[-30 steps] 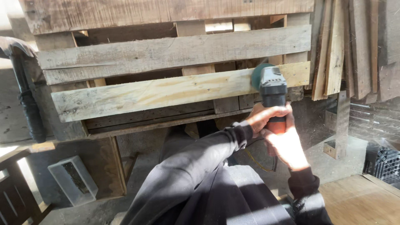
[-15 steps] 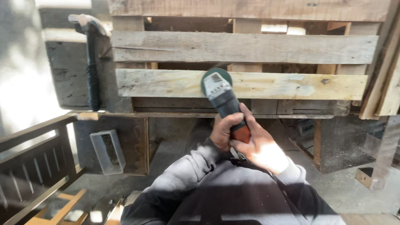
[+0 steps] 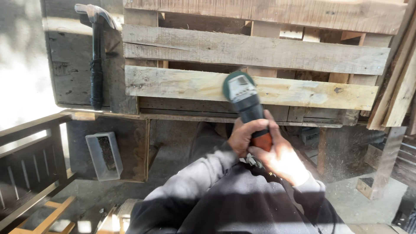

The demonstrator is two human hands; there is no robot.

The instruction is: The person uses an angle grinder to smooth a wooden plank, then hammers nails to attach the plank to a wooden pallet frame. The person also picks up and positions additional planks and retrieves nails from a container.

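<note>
Both hands grip a green and grey angle grinder (image 3: 243,96) with an orange handle. My left hand (image 3: 244,136) wraps the body just behind the head. My right hand (image 3: 281,160) holds the rear of the handle. The grinder's disc presses against a pale wooden slat (image 3: 173,84) of a pallet (image 3: 260,50) standing in front of me. The slat looks lighter and smoother than the weathered boards above it.
A hammer (image 3: 96,56) hangs at the pallet's upper left. A clear plastic box (image 3: 104,155) sits on the ground at the left, beside a dark wooden railing (image 3: 30,160). Loose boards (image 3: 396,86) lean at the right. Sawdust lies on the concrete floor.
The grinder has travelled leftward along the pale slat with both hands still on it. My view has shifted left, bringing the hammer and plastic box further into sight.
</note>
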